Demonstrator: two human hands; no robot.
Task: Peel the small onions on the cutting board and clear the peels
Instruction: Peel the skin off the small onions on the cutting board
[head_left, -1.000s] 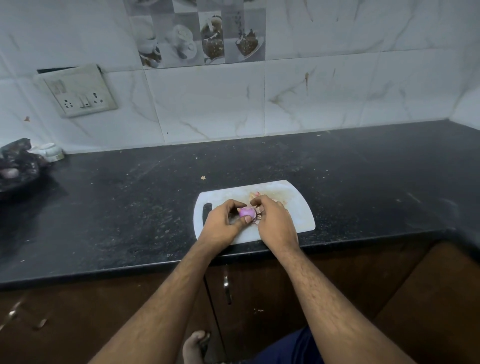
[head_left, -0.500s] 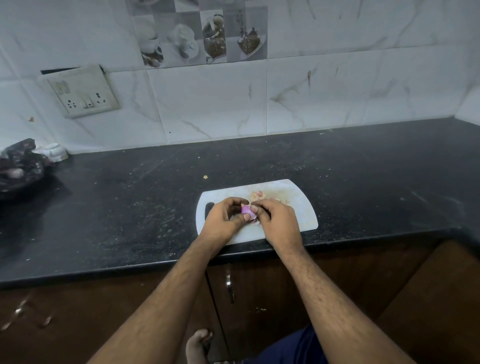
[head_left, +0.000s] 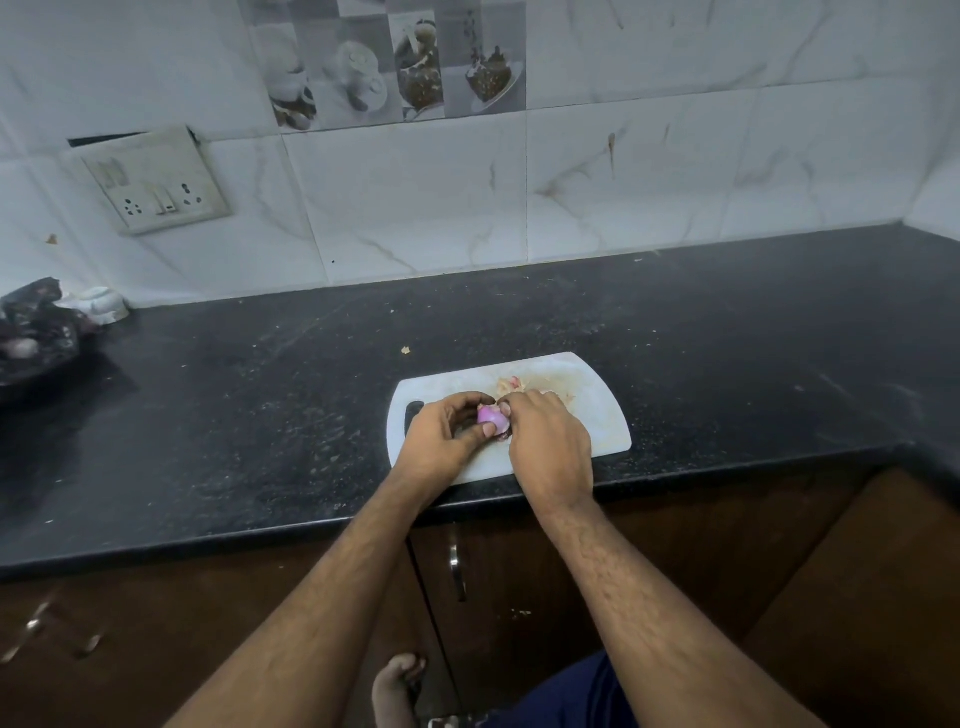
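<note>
A white cutting board (head_left: 597, 415) lies at the front edge of the black counter. Over its middle, a small purple onion (head_left: 491, 415) sits between both hands. My left hand (head_left: 441, 441) grips it with curled fingers and the thumb pressed against its front. My right hand (head_left: 550, 447) pinches at the onion's right side, fingertips on the skin. Loose pale and pink peels (head_left: 511, 385) lie on the board just behind the hands. Dark peel bits under the onion are mostly hidden by the fingers.
A dark plastic bag (head_left: 36, 332) with onions sits at the far left of the black counter (head_left: 260, 415), beside a small white object (head_left: 101, 304). A socket plate (head_left: 156, 179) hangs on the tiled wall. Brown cabinet doors run below the counter edge.
Both hands stay over the board with the onion between them. The left thumb has shifted on the onion, and more of its purple surface shows than half a second ago.
</note>
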